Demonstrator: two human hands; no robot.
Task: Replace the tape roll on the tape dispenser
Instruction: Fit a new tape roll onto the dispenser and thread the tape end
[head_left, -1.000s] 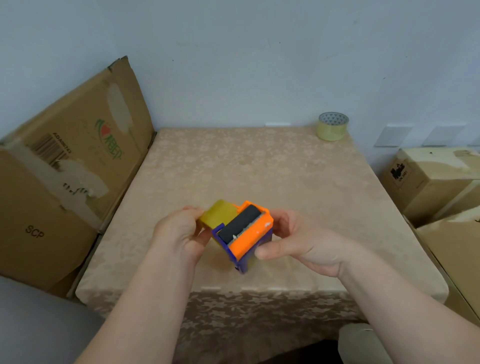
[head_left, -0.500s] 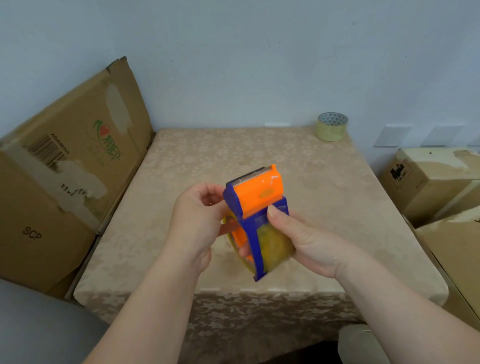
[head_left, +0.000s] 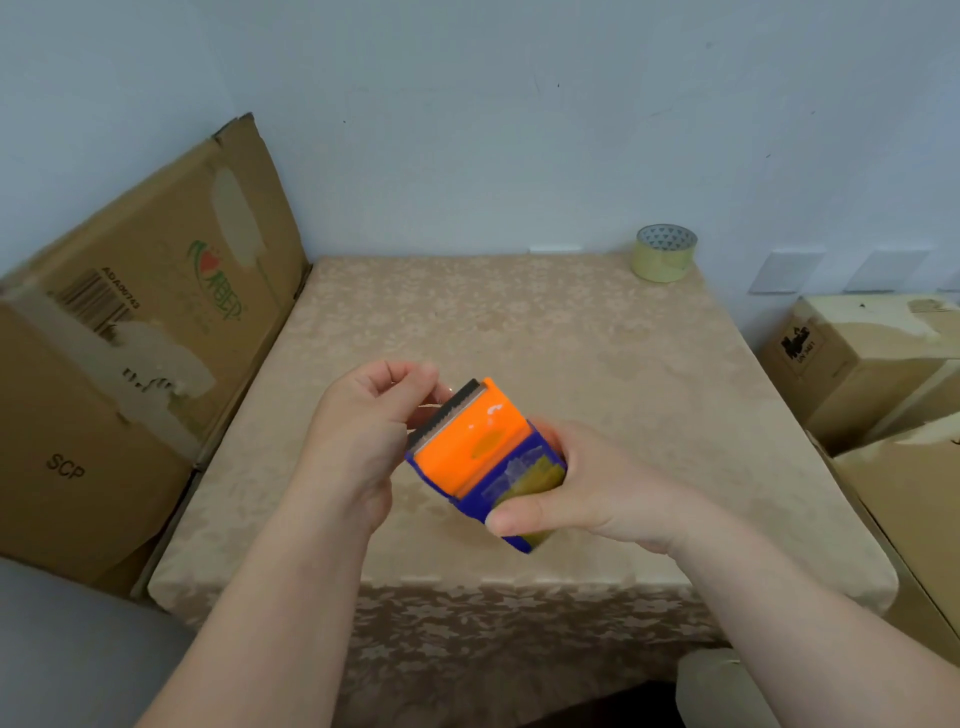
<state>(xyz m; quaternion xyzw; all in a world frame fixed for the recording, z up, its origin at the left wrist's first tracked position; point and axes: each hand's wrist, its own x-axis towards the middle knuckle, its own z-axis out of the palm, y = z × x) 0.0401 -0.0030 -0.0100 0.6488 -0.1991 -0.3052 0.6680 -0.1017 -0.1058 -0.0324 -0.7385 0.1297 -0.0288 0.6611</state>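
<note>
Fingertips (head_left: 415, 376) of my left hand (head_left: 358, 431) pinch tape by the blade; my right hand (head_left: 587, 493) grips the dispenser (head_left: 483, 457) mid-frame. Loaded already, apparently; another roll (head_left: 665, 253) sits upper right.

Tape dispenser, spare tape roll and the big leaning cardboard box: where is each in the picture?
tape dispenser (head_left: 467, 441): head view, on its orange top plate.
spare tape roll (head_left: 660, 265): head view, on its yellowish outer side.
cardboard box (head_left: 130, 364): head view, on its printed face.

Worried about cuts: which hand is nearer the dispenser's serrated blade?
Left. The left hand has fingertips right at the serrated blade; the right hand grips the dispenser's opposite, blue end.
</note>
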